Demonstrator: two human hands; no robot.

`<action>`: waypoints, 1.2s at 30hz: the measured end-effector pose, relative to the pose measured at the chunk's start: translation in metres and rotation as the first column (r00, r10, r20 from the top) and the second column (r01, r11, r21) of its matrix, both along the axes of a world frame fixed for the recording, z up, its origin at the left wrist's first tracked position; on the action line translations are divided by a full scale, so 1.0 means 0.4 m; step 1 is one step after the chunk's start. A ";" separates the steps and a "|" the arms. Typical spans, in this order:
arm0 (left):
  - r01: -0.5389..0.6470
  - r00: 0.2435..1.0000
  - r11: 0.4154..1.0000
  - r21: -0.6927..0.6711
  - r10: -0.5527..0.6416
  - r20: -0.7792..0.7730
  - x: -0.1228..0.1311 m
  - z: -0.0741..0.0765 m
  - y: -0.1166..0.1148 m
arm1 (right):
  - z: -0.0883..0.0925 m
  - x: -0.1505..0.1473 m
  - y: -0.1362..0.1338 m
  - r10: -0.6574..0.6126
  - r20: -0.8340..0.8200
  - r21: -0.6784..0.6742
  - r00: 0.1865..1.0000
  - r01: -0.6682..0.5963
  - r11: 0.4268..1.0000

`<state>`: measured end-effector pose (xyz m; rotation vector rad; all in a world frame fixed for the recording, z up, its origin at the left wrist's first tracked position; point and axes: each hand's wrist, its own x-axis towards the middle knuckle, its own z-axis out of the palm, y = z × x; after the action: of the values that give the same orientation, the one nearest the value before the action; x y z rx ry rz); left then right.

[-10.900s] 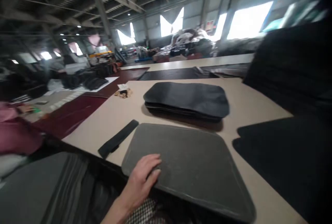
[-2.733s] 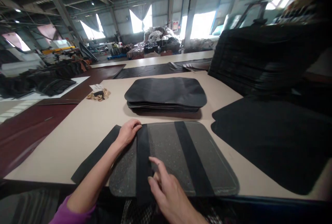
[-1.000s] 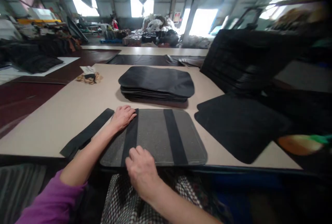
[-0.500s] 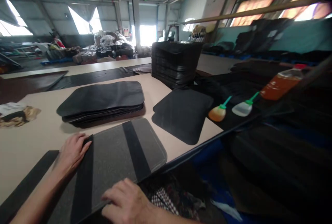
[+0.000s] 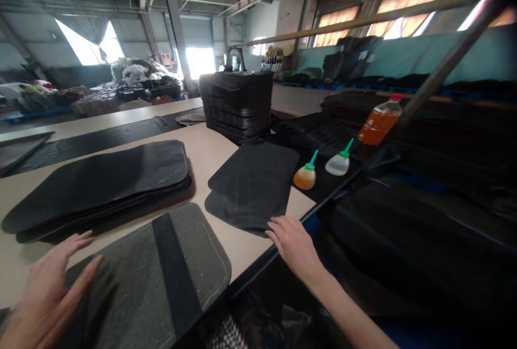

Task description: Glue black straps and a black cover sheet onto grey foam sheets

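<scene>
My left hand [image 5: 56, 284] is open, thumb and fingers apart, over the left part of a grey panel [image 5: 129, 263] that has a black strip [image 5: 175, 273] across it. My right hand [image 5: 291, 238] has its fingertips at the near corner of some black rounded sheets [image 5: 254, 182]; its fingers are close together, and whether they pinch the edge cannot be made out. Behind the grey panel lies a thick stack of black panels [image 5: 117, 176].
A tall black stack [image 5: 236, 104] stands farther back on the beige table [image 5: 210, 141]. At the right are an orange squeeze bottle [image 5: 305, 178], a pale squeeze bottle [image 5: 338, 164] and a red-capped bottle of orange liquid [image 5: 379, 121]. A slanting metal bar [image 5: 448, 53] rises beyond them.
The view has turned right. My right hand has left the grey panel's near edge and reached the black sheets. My left hand has opened wider, off the far edge of the panel.
</scene>
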<state>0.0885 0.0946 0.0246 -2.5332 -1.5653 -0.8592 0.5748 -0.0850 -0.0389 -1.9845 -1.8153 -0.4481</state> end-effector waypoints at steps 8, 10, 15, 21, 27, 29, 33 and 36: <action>0.445 0.852 0.654 -0.611 -0.101 0.513 0.449 0.062 -0.201 | 0.091 -0.001 0.000 0.137 -0.631 0.140 0.764 -0.061 0.988; 0.589 0.731 0.401 -0.702 0.106 0.674 0.524 0.061 -0.224 | 0.123 -0.006 -0.002 0.213 -0.734 0.232 0.645 -0.057 0.971; 0.822 0.457 0.091 -0.562 0.483 0.747 0.614 0.086 -0.251 | 0.182 -0.128 -0.038 0.476 -0.666 0.335 0.574 -0.340 0.879; 0.572 0.562 0.281 -0.771 0.550 0.618 0.586 0.084 -0.256 | 0.225 -0.176 -0.051 0.527 -0.702 0.143 0.479 -0.630 0.763; 0.483 0.592 0.307 -0.820 0.575 0.564 0.535 0.059 -0.255 | 0.165 0.092 0.122 -0.280 -0.316 -0.281 0.906 0.192 0.940; 0.488 0.619 0.313 -0.815 0.534 0.576 0.517 0.052 -0.255 | 0.135 0.168 0.171 -0.413 -0.232 -0.324 0.881 0.330 0.886; 0.438 0.700 0.383 -0.813 0.422 0.576 0.482 0.036 -0.253 | 0.109 0.237 0.212 -0.510 -0.151 -0.380 0.847 0.427 0.821; 0.393 0.751 0.465 -0.793 0.336 0.569 0.465 0.036 -0.250 | 0.110 0.255 0.220 -0.526 -0.134 -0.423 0.840 0.431 0.797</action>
<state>0.2745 -0.0055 0.0391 -3.0493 -2.8834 -1.3257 0.6767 0.0029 0.0051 -2.6497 -1.2932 0.0274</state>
